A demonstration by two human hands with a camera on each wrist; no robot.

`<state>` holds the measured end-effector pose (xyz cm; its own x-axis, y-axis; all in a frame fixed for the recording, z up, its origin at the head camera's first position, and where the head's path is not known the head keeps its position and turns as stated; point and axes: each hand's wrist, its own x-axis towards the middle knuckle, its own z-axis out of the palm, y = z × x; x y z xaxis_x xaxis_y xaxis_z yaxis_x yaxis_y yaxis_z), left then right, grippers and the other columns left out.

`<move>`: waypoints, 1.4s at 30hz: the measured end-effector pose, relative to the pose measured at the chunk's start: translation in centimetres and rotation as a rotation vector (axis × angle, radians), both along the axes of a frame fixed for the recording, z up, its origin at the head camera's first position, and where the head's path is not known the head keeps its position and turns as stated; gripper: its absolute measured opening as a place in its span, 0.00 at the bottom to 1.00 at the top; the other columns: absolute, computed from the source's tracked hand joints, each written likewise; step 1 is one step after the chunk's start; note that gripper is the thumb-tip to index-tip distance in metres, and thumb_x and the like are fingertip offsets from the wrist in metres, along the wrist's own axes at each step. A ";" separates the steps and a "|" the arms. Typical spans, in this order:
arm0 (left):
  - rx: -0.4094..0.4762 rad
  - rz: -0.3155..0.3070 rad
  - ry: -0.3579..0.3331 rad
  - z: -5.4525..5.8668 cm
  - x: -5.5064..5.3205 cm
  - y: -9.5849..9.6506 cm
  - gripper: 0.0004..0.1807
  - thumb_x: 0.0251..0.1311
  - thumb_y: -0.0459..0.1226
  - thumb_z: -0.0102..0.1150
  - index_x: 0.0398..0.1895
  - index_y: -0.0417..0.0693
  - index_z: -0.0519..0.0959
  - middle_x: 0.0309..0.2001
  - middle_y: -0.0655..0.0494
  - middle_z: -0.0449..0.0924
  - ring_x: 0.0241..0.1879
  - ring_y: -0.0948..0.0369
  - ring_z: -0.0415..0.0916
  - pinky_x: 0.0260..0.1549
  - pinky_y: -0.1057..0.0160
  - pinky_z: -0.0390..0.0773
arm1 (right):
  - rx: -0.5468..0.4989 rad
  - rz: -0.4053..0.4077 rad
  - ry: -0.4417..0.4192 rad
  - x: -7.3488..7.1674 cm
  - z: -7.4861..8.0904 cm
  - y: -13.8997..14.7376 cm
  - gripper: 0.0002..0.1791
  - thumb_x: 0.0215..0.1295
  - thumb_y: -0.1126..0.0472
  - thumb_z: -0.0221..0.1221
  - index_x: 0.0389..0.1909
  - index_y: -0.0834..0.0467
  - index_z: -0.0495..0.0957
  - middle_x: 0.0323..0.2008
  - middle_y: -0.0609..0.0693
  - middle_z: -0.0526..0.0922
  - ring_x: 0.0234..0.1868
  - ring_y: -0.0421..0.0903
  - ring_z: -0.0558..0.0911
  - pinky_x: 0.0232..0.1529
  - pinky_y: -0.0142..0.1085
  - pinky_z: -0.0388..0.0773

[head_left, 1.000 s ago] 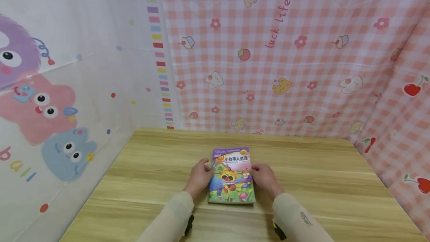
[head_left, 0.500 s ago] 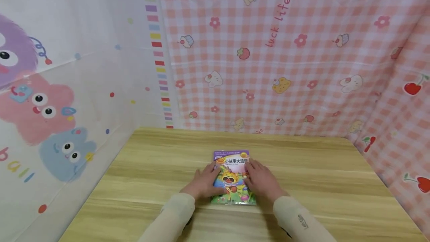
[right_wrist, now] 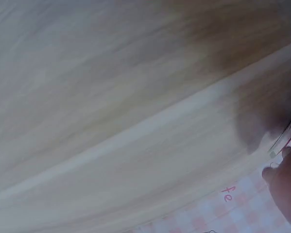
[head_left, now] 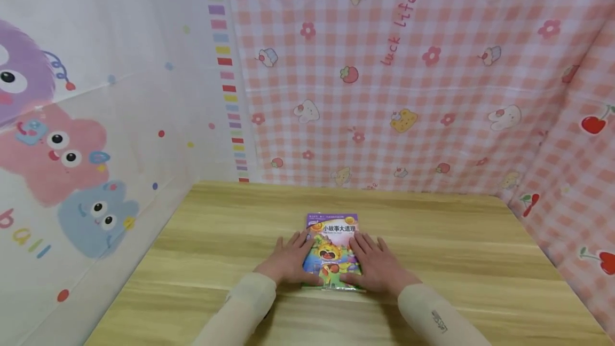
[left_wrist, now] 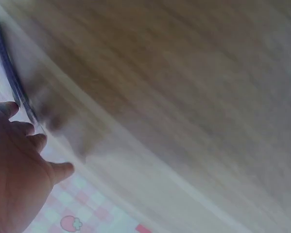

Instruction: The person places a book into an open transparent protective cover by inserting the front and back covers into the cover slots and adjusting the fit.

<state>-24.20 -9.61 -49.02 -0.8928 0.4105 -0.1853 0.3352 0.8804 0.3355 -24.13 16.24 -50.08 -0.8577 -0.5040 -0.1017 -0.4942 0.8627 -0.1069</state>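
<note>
A paperback children's book (head_left: 331,244) with a purple top band and a cartoon lion on its cover lies face up on the wooden table (head_left: 447,250). My left hand (head_left: 287,261) rests flat with spread fingers over the book's left edge, its thumb across the lower cover. Over the right edge my right hand (head_left: 377,263) lies the same way, its thumb pointing inward near the bottom. In the left wrist view the book's dark edge (left_wrist: 11,73) runs beside the fingers of the left hand (left_wrist: 19,170). Part of the right hand (right_wrist: 287,182) shows at the right wrist view's border.
A pink checked cloth (head_left: 399,73) with cupcakes and strawberries hangs behind the table. To the left hangs a white cloth (head_left: 144,122) with cartoon figures, and another checked cloth (head_left: 576,186) closes the right side.
Both hands have moved from gripping the book's side edges to lying flat on top of its cover. The right thumb has swung inward over the lower cover. The book has barely shifted.
</note>
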 end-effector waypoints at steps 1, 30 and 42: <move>-0.005 -0.002 -0.001 0.0 0.0 -0.1 0.61 0.48 0.71 0.62 0.79 0.49 0.53 0.79 0.49 0.44 0.77 0.48 0.42 0.70 0.36 0.42 | 0.006 0.009 -0.016 0.2 0.2 0.1 0.57 0.61 0.21 0.44 0.78 0.59 0.51 0.78 0.58 0.48 0.77 0.57 0.48 0.73 0.59 0.44; 0.048 0.027 -0.046 0.6 0.4 -1.0 0.67 0.42 0.71 0.67 0.80 0.52 0.46 0.79 0.48 0.44 0.77 0.48 0.40 0.70 0.37 0.41 | -0.113 -0.015 -0.004 0.8 0.2 2.3 0.53 0.64 0.25 0.46 0.77 0.61 0.54 0.77 0.60 0.52 0.77 0.58 0.49 0.72 0.60 0.42; 0.008 0.012 -0.043 0.5 0.4 -0.2 0.66 0.44 0.71 0.65 0.80 0.50 0.49 0.80 0.50 0.42 0.77 0.50 0.40 0.71 0.38 0.43 | -0.228 -0.121 -0.014 0.1 -0.2 1.3 0.52 0.67 0.29 0.48 0.77 0.62 0.51 0.77 0.62 0.49 0.77 0.60 0.49 0.72 0.61 0.42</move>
<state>-23.75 -9.84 -48.56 -0.8890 0.4011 -0.2208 0.3094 0.8817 0.3562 -24.00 17.58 -50.32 -0.9123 -0.4094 -0.0098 -0.3862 0.8681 -0.3119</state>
